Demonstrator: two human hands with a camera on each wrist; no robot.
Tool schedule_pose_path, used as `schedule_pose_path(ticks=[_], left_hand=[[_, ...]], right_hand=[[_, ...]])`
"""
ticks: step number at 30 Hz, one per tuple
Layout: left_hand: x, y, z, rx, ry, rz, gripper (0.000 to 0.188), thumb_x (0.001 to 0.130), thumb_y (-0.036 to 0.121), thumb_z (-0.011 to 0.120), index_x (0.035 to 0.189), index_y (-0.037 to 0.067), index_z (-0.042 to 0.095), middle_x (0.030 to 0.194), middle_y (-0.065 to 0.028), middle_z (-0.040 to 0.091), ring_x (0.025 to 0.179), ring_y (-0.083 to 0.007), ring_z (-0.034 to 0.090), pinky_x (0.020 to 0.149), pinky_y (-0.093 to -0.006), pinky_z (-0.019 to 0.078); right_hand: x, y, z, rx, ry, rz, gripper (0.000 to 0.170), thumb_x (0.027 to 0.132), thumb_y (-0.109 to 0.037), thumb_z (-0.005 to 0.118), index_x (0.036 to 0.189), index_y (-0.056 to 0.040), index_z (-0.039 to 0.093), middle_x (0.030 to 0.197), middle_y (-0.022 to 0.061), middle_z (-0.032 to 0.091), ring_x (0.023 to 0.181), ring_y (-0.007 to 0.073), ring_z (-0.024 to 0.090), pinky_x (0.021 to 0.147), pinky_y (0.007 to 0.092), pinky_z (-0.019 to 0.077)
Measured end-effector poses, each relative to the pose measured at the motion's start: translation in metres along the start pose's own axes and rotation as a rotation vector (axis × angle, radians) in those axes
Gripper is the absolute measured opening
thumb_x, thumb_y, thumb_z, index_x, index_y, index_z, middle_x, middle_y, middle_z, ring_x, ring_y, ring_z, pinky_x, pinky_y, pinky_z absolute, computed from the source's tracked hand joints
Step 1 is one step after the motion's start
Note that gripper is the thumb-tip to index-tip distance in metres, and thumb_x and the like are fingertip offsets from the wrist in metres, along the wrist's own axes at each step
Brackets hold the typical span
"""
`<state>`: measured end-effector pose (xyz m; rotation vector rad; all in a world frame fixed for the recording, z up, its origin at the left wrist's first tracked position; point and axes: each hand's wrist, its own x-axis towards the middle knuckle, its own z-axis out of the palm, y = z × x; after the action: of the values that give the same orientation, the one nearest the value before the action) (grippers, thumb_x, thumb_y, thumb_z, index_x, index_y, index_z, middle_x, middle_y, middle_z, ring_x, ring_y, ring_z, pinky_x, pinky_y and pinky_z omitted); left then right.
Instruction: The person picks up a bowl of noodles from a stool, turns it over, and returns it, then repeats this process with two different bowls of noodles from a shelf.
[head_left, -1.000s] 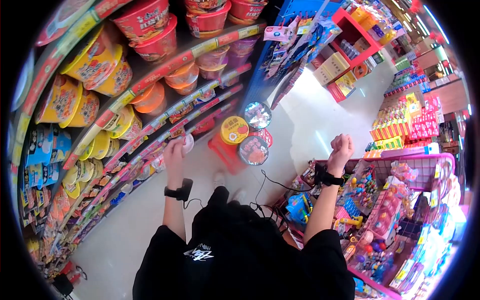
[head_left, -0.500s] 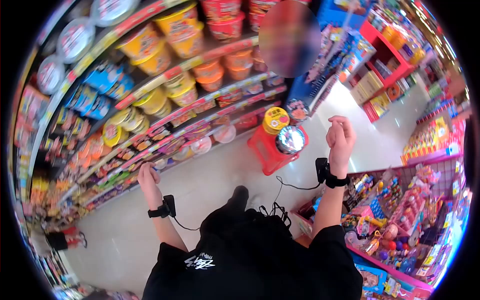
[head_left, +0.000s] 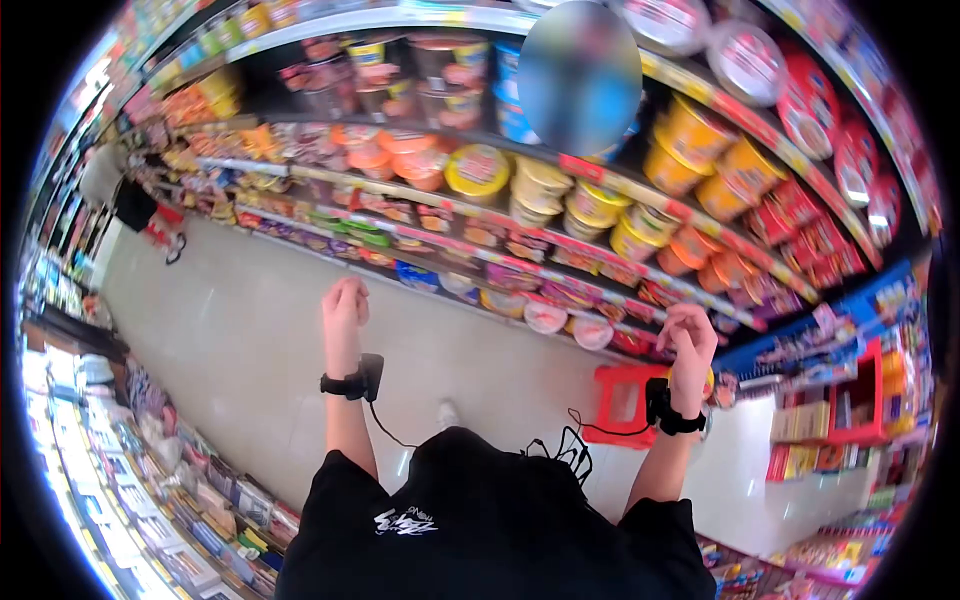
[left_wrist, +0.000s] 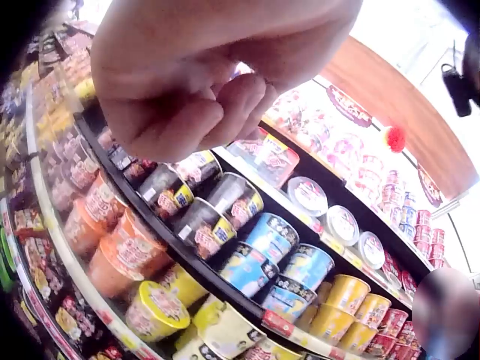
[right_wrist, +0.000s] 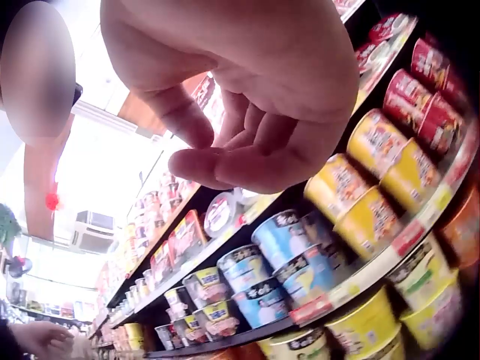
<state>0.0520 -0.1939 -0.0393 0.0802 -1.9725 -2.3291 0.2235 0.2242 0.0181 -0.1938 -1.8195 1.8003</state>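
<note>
In the head view, my left hand [head_left: 346,312] hangs over the floor before a long shelf of instant noodle tubs, fingers loosely curled. The left wrist view shows the same hand [left_wrist: 187,82] in front of black tubs [left_wrist: 217,202] and blue tubs [left_wrist: 270,236], holding nothing. Farther right, my right hand [head_left: 690,345] is raised with loosely bent fingers, also holding nothing. Its curled fingertips [right_wrist: 206,165] overlap the shelf of blue tubs [right_wrist: 289,240] and yellow tubs [right_wrist: 337,187] in the right wrist view. A red plastic stool [head_left: 606,395] stands near that hand, its top partly hidden.
Shelves curve across the front, with orange tubs [head_left: 415,160] and yellow tubs [head_left: 690,145]. Merchandise racks [head_left: 215,500] line the lower left. A red display stand [head_left: 862,400] is at the right. Another person [head_left: 130,200] is at the far left. A cable [head_left: 395,430] hangs from my left wrist.
My view has swung left: the noodle shelf now spans the front, and the red stool has shifted right, partly behind my right arm. Both hands stay raised, holding nothing.
</note>
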Motion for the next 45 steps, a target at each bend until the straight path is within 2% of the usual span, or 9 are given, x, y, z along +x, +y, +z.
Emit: schedule_pose_path(ticks=[10,18,27,31,35,37,39,44,45], left_hand=[[0.078,0.046,-0.122,0.091,0.047,0.036,0.024,0.092,0.017,0.049,0.072,0.004,0.054,0.052,0.0071,0.035,0.047,-0.0020,0.029,0.044,-0.0222,0.0199],[0.128,0.048,-0.165,0.135,0.147,0.017,0.025,0.092,0.019,0.049,0.073,0.004,0.056,0.052,0.0036,0.040,0.049,-0.0052,0.035,0.047,-0.0227,0.0262],[0.223,0.056,-0.185,0.159,0.196,0.006,0.026,0.092,0.020,0.050,0.074,0.003,0.057,0.055,0.0041,0.041,0.051,-0.0055,0.036,0.050,-0.0229,0.0272],[0.287,0.058,-0.186,0.137,0.176,0.005,0.025,0.092,0.020,0.049,0.076,0.002,0.058,0.057,0.0043,0.042,0.055,-0.0054,0.036,0.053,-0.0232,0.0269],[0.347,0.065,-0.171,0.156,0.061,0.040,0.025,0.093,0.020,0.048,0.078,0.003,0.057,0.057,0.0026,0.044,0.056,-0.0068,0.040,0.055,-0.0224,0.0299],[0.371,0.071,-0.169,0.176,-0.002,0.069,0.024,0.094,0.020,0.048,0.080,0.002,0.057,0.060,0.0012,0.047,0.057,-0.0074,0.042,0.056,-0.0221,0.0325],[0.398,0.074,-0.163,0.143,-0.047,0.125,0.023,0.094,0.019,0.049,0.081,0.002,0.058,0.062,0.0006,0.048,0.058,-0.0077,0.043,0.058,-0.0223,0.0342],[0.460,0.089,-0.142,0.182,-0.155,0.121,0.019,0.093,0.015,0.049,0.085,0.001,0.059,0.072,0.0005,0.053,0.067,-0.0079,0.049,0.064,-0.0230,0.0391],[0.472,0.092,-0.139,0.191,-0.172,0.068,0.018,0.093,0.015,0.049,0.093,0.001,0.060,0.082,-0.0012,0.058,0.077,-0.0093,0.054,0.071,-0.0238,0.0421]], right_hand=[[0.083,0.019,0.217,0.057,-0.251,-0.057,0.016,0.087,0.004,0.046,0.095,0.0010,0.060,0.065,0.0030,0.056,0.056,0.0103,0.054,0.053,0.0226,0.0421],[0.134,0.041,0.367,0.245,-0.497,-0.064,0.016,0.089,0.003,0.048,0.102,0.0018,0.058,0.089,0.0081,0.064,0.078,0.0153,0.063,0.074,0.0280,0.0504],[0.191,0.083,0.500,0.310,-0.618,-0.095,0.031,0.089,-0.001,0.049,0.120,0.0009,0.048,0.119,0.0116,0.057,0.114,0.0219,0.054,0.102,0.0349,0.0379],[0.208,0.120,0.566,0.349,-0.555,0.036,0.058,0.087,-0.001,0.053,0.140,-0.0064,0.030,0.143,0.0127,0.034,0.135,0.0230,0.032,0.110,0.0396,0.0284],[0.237,0.136,0.608,0.330,-0.479,-0.028,0.066,0.089,-0.006,0.054,0.145,-0.0046,0.019,0.149,0.0146,0.023,0.140,0.0267,0.022,0.112,0.0407,0.0227],[0.248,0.119,0.618,0.347,-0.421,0.073,0.067,0.089,-0.009,0.055,0.145,-0.0034,0.018,0.149,0.0151,0.023,0.140,0.0270,0.022,0.113,0.0404,0.0199],[0.264,0.141,0.628,0.266,-0.361,-0.025,0.072,0.088,-0.012,0.057,0.146,-0.0023,0.015,0.150,0.0149,0.022,0.141,0.0271,0.021,0.114,0.0392,0.0149],[0.279,0.142,0.651,0.277,-0.218,-0.064,0.071,0.089,-0.007,0.058,0.144,0.0050,0.015,0.146,0.0174,0.028,0.134,0.0251,0.029,0.110,0.0349,0.0235],[0.283,0.145,0.655,0.268,-0.207,-0.082,0.072,0.088,-0.007,0.058,0.144,0.0052,0.014,0.146,0.0176,0.027,0.134,0.0252,0.030,0.110,0.0349,0.0236]])
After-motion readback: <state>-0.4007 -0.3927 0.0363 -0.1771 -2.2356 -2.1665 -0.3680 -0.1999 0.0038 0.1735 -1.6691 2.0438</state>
